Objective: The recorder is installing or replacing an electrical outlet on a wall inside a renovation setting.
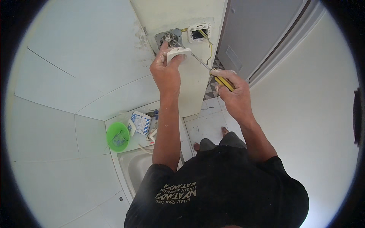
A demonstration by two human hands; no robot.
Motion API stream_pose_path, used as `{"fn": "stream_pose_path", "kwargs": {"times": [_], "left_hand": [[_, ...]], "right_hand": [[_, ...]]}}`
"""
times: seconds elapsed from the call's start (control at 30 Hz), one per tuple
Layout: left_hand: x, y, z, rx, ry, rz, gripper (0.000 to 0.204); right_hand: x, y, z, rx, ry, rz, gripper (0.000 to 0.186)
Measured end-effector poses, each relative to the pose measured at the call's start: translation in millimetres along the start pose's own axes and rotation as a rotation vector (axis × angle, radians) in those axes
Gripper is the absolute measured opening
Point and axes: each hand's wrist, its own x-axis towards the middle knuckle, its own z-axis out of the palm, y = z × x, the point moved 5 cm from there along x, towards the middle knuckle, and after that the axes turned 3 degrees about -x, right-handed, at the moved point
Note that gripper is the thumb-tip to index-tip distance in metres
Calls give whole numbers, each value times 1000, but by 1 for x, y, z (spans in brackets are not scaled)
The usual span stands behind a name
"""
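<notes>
On the wall ahead sits a round electrical fitting with a grey metal plate. My left hand is at this fitting, its fingertip touching the inner part, and its thumb pinches a white plastic cover just below. In my right hand is a screwdriver with a yellow and black handle. Its long shaft slants up and left toward the fitting; the tip is hard to make out behind the cover. Whitish dust coats my fingers. To the right, a white mounting frame surrounds a wall opening with yellow and dark wires hanging out.
Below left, a green bowl stands on the counter beside a blue-and-white package and small loose parts. A steel sink lies nearer me. A grey door is beyond the wall's right edge.
</notes>
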Motion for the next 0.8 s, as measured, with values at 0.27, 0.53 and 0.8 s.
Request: {"fn": "stream_pose_path", "kwargs": {"times": [0.27, 0.53, 0.8], "left_hand": [[3, -7, -2, -69, 19, -40, 22], [0, -5, 1, 89, 32, 62, 17], [2, -6, 0, 117, 22, 40, 17]], "right_hand": [[-7, -3, 0, 16, 1, -26, 38], [-8, -2, -2, 47, 60, -24, 37], [0, 2, -1, 7, 8, -53, 37]]}}
